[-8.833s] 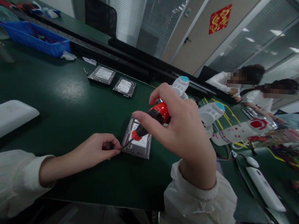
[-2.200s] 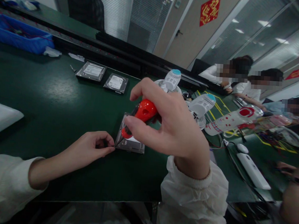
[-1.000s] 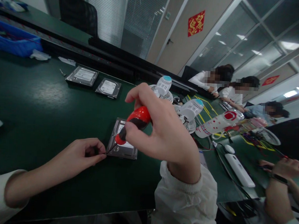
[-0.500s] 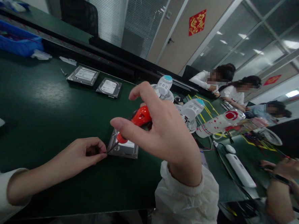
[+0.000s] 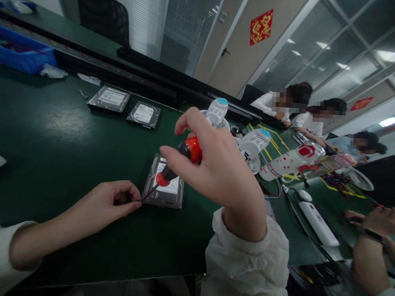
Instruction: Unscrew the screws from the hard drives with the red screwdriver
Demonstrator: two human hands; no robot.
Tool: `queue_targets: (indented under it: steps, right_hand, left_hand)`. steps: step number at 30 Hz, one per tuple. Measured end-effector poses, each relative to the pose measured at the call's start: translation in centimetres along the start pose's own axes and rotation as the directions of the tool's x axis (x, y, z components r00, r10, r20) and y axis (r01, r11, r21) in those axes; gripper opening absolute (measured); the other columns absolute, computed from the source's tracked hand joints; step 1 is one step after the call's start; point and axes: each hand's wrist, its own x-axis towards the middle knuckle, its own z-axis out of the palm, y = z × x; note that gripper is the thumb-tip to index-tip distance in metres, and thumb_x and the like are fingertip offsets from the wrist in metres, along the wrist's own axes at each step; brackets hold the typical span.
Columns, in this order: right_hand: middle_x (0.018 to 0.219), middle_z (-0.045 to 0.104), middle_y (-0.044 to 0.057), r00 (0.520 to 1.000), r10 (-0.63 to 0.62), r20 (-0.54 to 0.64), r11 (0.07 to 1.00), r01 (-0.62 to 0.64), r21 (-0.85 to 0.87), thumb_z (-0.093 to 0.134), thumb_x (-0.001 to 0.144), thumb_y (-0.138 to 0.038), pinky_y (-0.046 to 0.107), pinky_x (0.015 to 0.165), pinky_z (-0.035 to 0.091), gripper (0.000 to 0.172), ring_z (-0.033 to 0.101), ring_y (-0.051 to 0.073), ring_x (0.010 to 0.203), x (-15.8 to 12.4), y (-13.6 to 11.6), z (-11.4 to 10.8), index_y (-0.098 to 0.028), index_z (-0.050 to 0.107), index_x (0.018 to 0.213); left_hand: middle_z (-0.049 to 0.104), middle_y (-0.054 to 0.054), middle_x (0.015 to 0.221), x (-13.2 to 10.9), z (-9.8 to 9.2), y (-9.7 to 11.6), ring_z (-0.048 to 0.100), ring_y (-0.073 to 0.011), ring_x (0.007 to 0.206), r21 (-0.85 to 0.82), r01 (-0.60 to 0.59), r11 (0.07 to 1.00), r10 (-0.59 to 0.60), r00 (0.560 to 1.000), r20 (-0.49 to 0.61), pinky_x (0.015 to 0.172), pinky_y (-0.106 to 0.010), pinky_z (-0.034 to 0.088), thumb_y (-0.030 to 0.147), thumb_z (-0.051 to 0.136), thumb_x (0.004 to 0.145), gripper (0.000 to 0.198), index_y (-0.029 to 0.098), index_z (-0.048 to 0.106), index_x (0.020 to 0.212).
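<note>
A silver hard drive [image 5: 177, 196] with a white label lies flat on the green table in front of me. My right hand [image 5: 209, 166] is above it, curled around the red and black handle of a screwdriver [image 5: 172, 166], thumb along one side. The slanted shaft runs down to the drive's near left corner. At that corner my left hand [image 5: 114, 201] is closed, thumb and fingertips pinched right by the screwdriver's tip. Whatever is between those fingertips is too small or hidden to make out.
Farther back lie two more hard drives [image 5: 109, 99] [image 5: 143, 115]. White handheld fans [image 5: 254, 142] and a patterned bottle [image 5: 292, 162] stand beyond my right hand. A blue bin [image 5: 22, 54] sits at the far left. A power strip [image 5: 318, 223] and another person's hands [image 5: 382, 222] are at right.
The screwdriver handle has turned in my right hand, so its black part now shows near the thumb. My right thumb and fingers have shifted slightly right. My left hand stays at the corner.
</note>
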Motion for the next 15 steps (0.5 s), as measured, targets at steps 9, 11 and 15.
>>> queue_targets:
  steps: [9,11,15]
  right_hand:
    - [0.069,0.046,-0.008,0.992,-0.123,0.011,0.989,0.122,0.081,0.059,0.095,-0.033,0.025,0.062,0.032,0.018,0.044,0.008,0.06,0.07,0.33,0.07,-0.019,0.05,0.103]
    - [0.066,0.043,-0.009,0.995,-0.101,-0.01,0.994,0.101,0.047,0.06,0.097,-0.038,0.025,0.06,0.031,0.022,0.041,0.007,0.057,0.12,0.6,0.3,-0.02,0.049,0.104]
    - [0.087,0.052,-0.005,0.974,-0.226,-0.027,0.968,0.227,0.105,0.059,0.096,-0.034,0.024,0.066,0.04,0.027,0.047,0.007,0.068,0.14,0.82,0.39,-0.019,0.045,0.113]
  left_hand:
    - [0.07,-0.001,0.079,0.13,-0.05,-0.22,0.063,-0.0188,0.069,0.012,-0.018,1.0,0.018,1.0,-0.008,0.061,-0.03,0.047,0.052,0.067,0.087,0.031,0.021,0.067,0.091]
    - [0.07,-0.001,0.078,0.18,-0.03,-0.13,0.063,-0.0189,0.068,0.016,-0.006,1.0,0.006,1.0,0.002,0.061,-0.03,0.047,0.052,0.067,0.087,0.032,0.021,0.067,0.091]
    - [0.069,-0.001,0.075,0.18,0.07,0.22,0.062,-0.0185,0.066,0.016,-0.004,1.0,0.004,1.0,-0.011,0.059,-0.03,0.046,0.052,0.067,0.086,0.032,0.021,0.067,0.091]
